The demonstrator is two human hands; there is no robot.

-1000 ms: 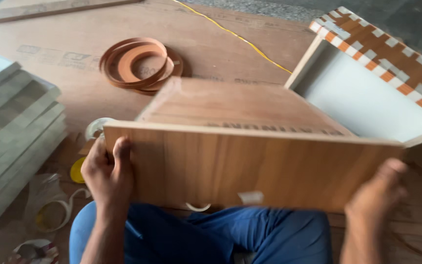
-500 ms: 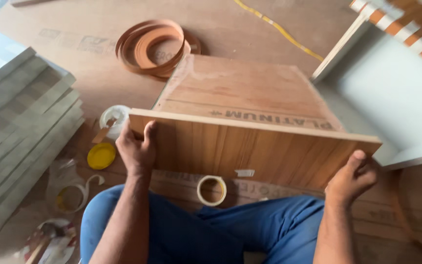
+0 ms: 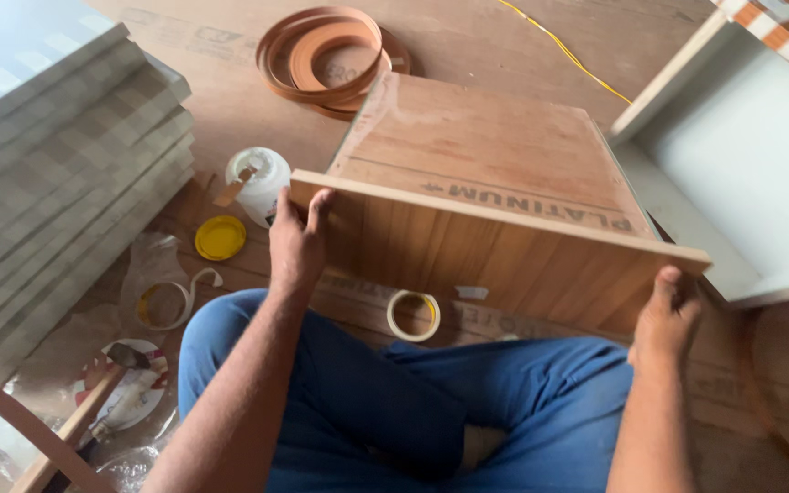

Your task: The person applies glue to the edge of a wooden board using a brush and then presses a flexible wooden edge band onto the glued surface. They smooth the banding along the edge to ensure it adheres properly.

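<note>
Head view is showing a person sitting cross-legged in blue trousers (image 3: 385, 411) on a plywood floor (image 3: 468, 36), gripping a wooden box (image 3: 486, 183) at mid frame. Left hand (image 3: 296, 245) is clasping the box's near left corner, fingers curling over the top edge and thumb on the front face. Right hand (image 3: 667, 315) is clamping the near right corner from below, thumb pressing up along the end. The box is sitting between the two hands, its front panel facing the person and its broad top tilting away toward the upper middle of the frame.

The front panel is showing a smooth, warm wood-grain laminate with vertical streaks; the top is raw reddish plywood, flat and square, with dark print near the front edge. The panel's edge is looking pale and bare.

A roll of tape (image 3: 414, 315), a pale ring, is lying on the floor just below the box, between the knees. A white jar (image 3: 258, 183) is standing beside the left hand, with a round yellow lid (image 3: 220, 237) lying near it at left. Coiled brown edge banding (image 3: 326, 55) is lying at upper middle. Stacked grey boards (image 3: 57, 173) are filling the left side. A white-lined cabinet (image 3: 741, 164) is lying open at upper right, and a thin yellow cord (image 3: 563, 55) is running across the floor beside it.
</note>
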